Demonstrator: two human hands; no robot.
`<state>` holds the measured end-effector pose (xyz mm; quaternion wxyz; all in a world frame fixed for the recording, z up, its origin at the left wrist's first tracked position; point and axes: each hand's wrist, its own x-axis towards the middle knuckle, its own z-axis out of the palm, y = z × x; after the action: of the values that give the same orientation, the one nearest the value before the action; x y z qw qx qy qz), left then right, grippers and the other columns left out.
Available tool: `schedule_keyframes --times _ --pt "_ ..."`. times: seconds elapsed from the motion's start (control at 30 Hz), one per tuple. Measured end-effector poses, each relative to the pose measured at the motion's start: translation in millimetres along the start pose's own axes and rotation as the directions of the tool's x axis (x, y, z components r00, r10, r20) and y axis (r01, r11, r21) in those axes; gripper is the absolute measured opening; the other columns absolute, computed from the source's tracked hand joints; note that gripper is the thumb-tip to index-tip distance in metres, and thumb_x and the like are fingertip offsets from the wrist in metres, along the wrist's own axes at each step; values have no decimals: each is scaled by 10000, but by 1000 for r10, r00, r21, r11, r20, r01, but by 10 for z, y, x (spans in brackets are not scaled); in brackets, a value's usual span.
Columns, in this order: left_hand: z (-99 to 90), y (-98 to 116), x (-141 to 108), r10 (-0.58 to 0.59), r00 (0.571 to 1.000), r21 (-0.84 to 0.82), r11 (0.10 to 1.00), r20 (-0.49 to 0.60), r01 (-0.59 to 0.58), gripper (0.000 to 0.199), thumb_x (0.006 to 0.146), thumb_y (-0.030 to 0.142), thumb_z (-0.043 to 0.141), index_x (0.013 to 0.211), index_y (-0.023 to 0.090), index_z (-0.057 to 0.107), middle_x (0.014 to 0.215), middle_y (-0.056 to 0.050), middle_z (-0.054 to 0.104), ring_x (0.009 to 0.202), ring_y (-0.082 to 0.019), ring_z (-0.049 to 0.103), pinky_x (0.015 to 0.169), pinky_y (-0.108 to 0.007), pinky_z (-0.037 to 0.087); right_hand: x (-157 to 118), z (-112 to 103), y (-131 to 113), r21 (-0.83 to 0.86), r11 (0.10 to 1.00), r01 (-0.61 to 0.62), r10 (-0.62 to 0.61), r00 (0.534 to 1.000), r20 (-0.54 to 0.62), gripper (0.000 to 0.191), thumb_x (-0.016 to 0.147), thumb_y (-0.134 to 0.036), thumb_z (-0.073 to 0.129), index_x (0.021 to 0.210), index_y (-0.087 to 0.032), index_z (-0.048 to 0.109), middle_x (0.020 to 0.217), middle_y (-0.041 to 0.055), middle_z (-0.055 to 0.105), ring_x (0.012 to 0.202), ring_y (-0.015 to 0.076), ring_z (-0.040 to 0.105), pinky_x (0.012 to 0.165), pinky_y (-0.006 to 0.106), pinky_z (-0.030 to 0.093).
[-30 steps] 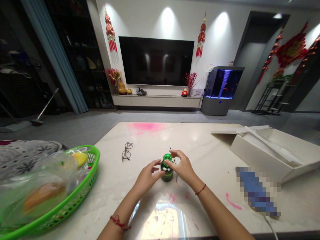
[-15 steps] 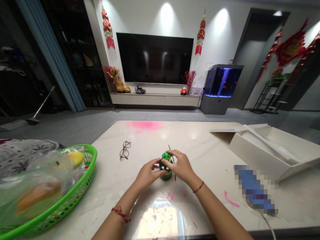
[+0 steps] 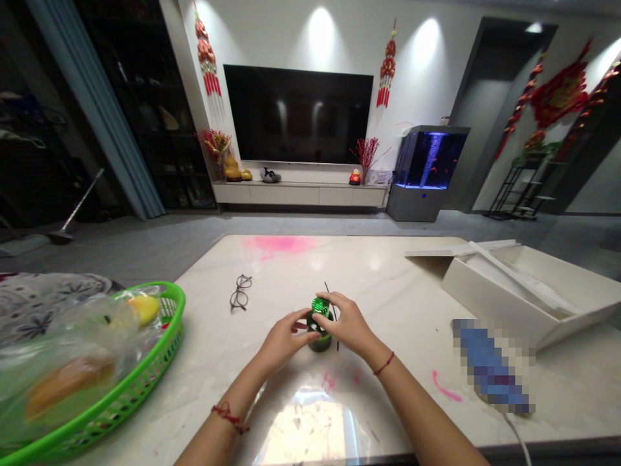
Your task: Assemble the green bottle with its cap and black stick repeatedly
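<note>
Small green jar (image 3: 319, 333) gripped by left hand (image 3: 280, 338), right hand (image 3: 347, 322) pinching its lid (image 3: 320, 305), bagged fruit in green basket (image 3: 160, 359)

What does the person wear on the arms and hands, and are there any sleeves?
Both forearms are bare; no sleeves show. The left wrist carries a red braided string bracelet with a knot or small tassel. The right wrist carries a thinner red cord bracelet. The left hand and right hand have no gloves; no rings are visible.

a dark green jar (image 3: 319, 336) with a glittery bright green lid (image 3: 320, 305) stands on the cream table (image 3: 388, 285) smeared with pink, beside a lime-green basket (image 3: 145, 382).
</note>
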<state>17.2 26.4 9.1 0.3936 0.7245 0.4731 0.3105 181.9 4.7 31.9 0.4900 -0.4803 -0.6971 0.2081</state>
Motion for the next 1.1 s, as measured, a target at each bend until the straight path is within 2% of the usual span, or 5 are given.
schedule_keyframes --times 0.2,0.3,0.53,0.73,1.1 --pt "7 12 1 -7 1000 -1 1000 -13 7 592 617 366 685 1168 193 556 1154 -75 610 918 -204 601 852 -331 456 -20 65 38 -18 1000 2 -3 998 -63 481 655 -275 669 1118 -206 555 1030 63 616 970 197 565 887 361 442" --pt "7 15 -2 -16 1000 2 1000 -18 16 581 617 359 681 1164 204 560 1155 -70 609 918 -203 603 851 -333 459 -18 86 63 -57 998 -1 -5 995 -101 438 663 -288 664 1082 -207 563 958 56 609 885 192 577 823 354 467" --pt "-1 27 -20 3 1000 15 1000 -6 -3 571 641 357 661 1181 210 544 1182 -69 592 937 -200 600 856 -330 457 -31 30 96 -57 998 -13 9 997 -75 450 659 -294 672 1082 -201 552 939 52 603 835 179 583 789 332 476" --pt "5 10 -13 9 1000 -1 1000 -8 -9 562 640 352 667 1173 214 553 1180 -74 596 931 -208 605 848 -337 459 -49 -26 139 -12 999 -35 34 996 -79 560 630 -304 700 1147 -211 505 866 27 636 801 167 599 786 335 478" --pt "15 9 -22 -43 998 -35 999 -36 42 613 602 377 692 1173 197 557 1178 -98 594 919 -228 604 819 -346 484 -117 -31 122 -8 1000 -29 28 998 -65 493 692 -285 647 1156 -202 502 1036 71 620 1006 206 557 915 382 416"
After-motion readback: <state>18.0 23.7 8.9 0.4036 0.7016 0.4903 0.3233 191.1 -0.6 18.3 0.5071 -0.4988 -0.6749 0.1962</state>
